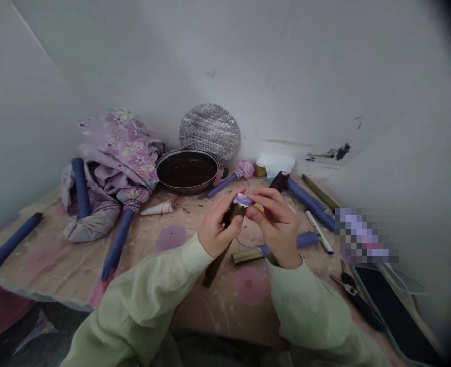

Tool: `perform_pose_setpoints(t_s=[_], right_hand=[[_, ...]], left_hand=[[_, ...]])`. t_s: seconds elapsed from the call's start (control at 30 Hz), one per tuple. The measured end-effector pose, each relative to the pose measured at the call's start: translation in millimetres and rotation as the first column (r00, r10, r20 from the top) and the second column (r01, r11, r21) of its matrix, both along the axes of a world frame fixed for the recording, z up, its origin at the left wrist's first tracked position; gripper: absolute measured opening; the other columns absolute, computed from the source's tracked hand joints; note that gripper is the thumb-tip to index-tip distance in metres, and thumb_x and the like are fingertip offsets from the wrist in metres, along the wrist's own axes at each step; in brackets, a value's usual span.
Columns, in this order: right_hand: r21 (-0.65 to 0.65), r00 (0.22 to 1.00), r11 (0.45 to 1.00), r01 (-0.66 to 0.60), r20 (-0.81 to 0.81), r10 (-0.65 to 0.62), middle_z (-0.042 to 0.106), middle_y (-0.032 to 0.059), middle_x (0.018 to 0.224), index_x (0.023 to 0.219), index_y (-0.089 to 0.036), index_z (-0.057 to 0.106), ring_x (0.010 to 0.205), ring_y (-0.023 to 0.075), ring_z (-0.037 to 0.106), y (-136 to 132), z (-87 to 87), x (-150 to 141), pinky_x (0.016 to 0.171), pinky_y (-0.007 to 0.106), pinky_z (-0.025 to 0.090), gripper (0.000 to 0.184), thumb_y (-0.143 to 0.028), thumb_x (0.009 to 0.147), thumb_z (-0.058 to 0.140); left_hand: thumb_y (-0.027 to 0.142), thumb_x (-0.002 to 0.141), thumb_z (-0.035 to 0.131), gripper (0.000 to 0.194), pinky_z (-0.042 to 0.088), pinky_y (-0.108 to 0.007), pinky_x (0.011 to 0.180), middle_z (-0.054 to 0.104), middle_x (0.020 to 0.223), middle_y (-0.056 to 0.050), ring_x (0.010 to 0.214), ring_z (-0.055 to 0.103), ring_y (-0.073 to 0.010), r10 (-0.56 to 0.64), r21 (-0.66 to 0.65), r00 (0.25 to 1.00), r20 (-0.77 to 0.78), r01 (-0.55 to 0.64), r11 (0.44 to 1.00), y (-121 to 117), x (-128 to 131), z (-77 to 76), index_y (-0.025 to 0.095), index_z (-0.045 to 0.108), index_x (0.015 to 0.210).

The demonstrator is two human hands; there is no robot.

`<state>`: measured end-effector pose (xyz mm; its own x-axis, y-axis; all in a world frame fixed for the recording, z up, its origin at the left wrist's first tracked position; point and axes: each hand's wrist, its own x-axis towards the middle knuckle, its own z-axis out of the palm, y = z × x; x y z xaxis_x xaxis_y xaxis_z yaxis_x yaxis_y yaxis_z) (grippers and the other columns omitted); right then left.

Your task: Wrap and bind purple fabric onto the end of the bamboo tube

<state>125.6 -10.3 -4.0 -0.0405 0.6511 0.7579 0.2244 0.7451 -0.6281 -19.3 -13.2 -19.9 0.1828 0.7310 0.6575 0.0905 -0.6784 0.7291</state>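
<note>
My left hand (pixel 217 227) is closed around the upper part of a dark greenish-brown stick (pixel 215 269) that looks like bamboo. The stick is tilted, its lower end pointing down toward me. Over its top end sits a small piece of purple and white cloth (pixel 243 199). My right hand (pixel 278 227) pinches at the right side of this cloth with thumb and fingers. A thin blue thread runs below the hands. Under my right wrist lies a short green tube (pixel 246 256), and beside it a blue-wrapped piece (pixel 308 239).
Flowered purple fabric (pixel 129 142) with blue-wrapped sticks (pixel 119 244) lies left. Behind stand a dark pan (pixel 187 171) and a silver round mat (pixel 210 131) against the wall. At right are a marker (pixel 319 232), a dark thread spool (pixel 279 181), cutters (pixel 357 298) and a phone (pixel 394 311).
</note>
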Motion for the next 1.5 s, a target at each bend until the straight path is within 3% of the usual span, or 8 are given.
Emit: perform_pose_setpoints(t_s=[0.17, 0.27, 0.57, 0.67, 0.9, 1.07, 1.27, 1.5], right_hand=[[0.091, 0.990, 0.986, 0.140, -0.035, -0.137, 0.064, 0.0014, 0.084, 0.087, -0.030, 0.070, 0.079, 0.0171, 0.061, 1, -3.1, 7, 0.070, 0.035, 0.052, 0.017, -0.016, 0.078, 0.064], [0.102, 0.990, 0.988, 0.115, 0.068, -0.122, 0.064, 0.0009, 0.083, 0.082, -0.027, 0.069, 0.077, 0.0161, 0.060, 3, -5.3, 13, 0.070, 0.033, 0.050, 0.015, -0.014, 0.078, 0.064], [-0.183, 0.987, 0.983, -0.004, -0.158, -0.026, 0.059, 0.0030, 0.093, 0.096, -0.026, 0.062, 0.086, 0.0163, 0.060, -2, -8.0, 10, 0.072, 0.029, 0.052, 0.021, -0.026, 0.076, 0.068], [-0.101, 0.984, 0.990, 0.097, -0.139, -0.111, 0.060, 0.0039, 0.095, 0.089, -0.025, 0.066, 0.091, 0.0178, 0.060, -3, -10.1, 9, 0.075, 0.032, 0.052, 0.013, -0.022, 0.077, 0.067], [0.145, 0.950, 0.949, 0.279, -0.189, -0.250, 0.067, 0.0018, 0.088, 0.092, -0.026, 0.071, 0.082, 0.0169, 0.063, 2, -21.7, 6, 0.068, 0.032, 0.053, 0.026, -0.009, 0.071, 0.070], [0.216, 0.937, 0.927, 0.308, -0.239, -0.255, 0.067, 0.0009, 0.082, 0.082, -0.024, 0.069, 0.077, 0.0171, 0.064, 4, -22.1, 3, 0.069, 0.035, 0.053, 0.016, -0.011, 0.074, 0.067], [0.129, 0.946, 0.940, 0.315, -0.122, -0.301, 0.063, 0.0024, 0.084, 0.080, -0.022, 0.064, 0.080, 0.0174, 0.060, -1, -18.6, 3, 0.069, 0.035, 0.051, 0.010, -0.012, 0.078, 0.063], [-0.017, 0.958, 0.991, 0.131, -0.254, -0.131, 0.061, 0.0030, 0.085, 0.086, -0.023, 0.063, 0.077, 0.0153, 0.059, -2, -17.4, 3, 0.059, 0.028, 0.051, 0.008, -0.017, 0.082, 0.058]], left_hand=[[0.030, 0.087, 0.047, 0.046, 0.041, -0.034, 0.096, 0.053, 0.127, -0.012, 0.111, 0.053, -0.0226, 0.008, 0.010, 1.000, -0.014, -0.008, 1.000, 8, 12, -6.8, 0.019, 0.045, 0.131], [0.028, 0.087, 0.048, 0.045, 0.042, -0.033, 0.094, 0.055, 0.124, -0.012, 0.109, 0.053, -0.0221, 0.022, 0.024, 1.000, -0.016, -0.022, 0.999, 15, 14, -12.7, 0.018, 0.045, 0.130], [0.020, 0.076, 0.059, 0.049, 0.046, -0.031, 0.083, 0.061, 0.110, -0.010, 0.095, 0.058, -0.0195, 0.122, 0.212, 0.987, -0.108, -0.097, 0.973, 14, 21, -5.2, 0.017, 0.049, 0.123], [0.023, 0.076, 0.062, 0.047, 0.046, -0.031, 0.082, 0.062, 0.107, -0.010, 0.093, 0.058, -0.0195, 0.137, 0.217, 0.983, -0.121, -0.109, 0.970, 13, 21, -3.9, 0.017, 0.050, 0.121], [0.030, 0.072, 0.070, 0.055, 0.047, -0.033, 0.085, 0.062, 0.108, -0.010, 0.097, 0.059, -0.0200, 0.060, 0.209, 0.995, -0.083, -0.042, 0.977, 16, 18, -5.6, 0.019, 0.051, 0.121], [0.028, 0.072, 0.070, 0.054, 0.047, -0.032, 0.086, 0.062, 0.109, -0.009, 0.099, 0.058, -0.0195, 0.011, 0.156, 0.999, -0.044, -0.004, 0.988, 15, 19, -5.7, 0.021, 0.050, 0.122], [0.024, 0.079, 0.062, 0.046, 0.049, -0.029, 0.079, 0.060, 0.115, -0.009, 0.097, 0.058, -0.0189, -0.066, -0.014, 0.997, 0.046, 0.067, 0.998, 15, 20, -12.6, 0.022, 0.050, 0.124], [0.026, 0.082, 0.058, 0.041, 0.044, -0.035, 0.091, 0.059, 0.119, -0.008, 0.107, 0.056, -0.0224, -0.176, -0.147, 0.961, 0.212, 0.209, 0.967, 16, 18, -17.9, 0.023, 0.053, 0.123]])
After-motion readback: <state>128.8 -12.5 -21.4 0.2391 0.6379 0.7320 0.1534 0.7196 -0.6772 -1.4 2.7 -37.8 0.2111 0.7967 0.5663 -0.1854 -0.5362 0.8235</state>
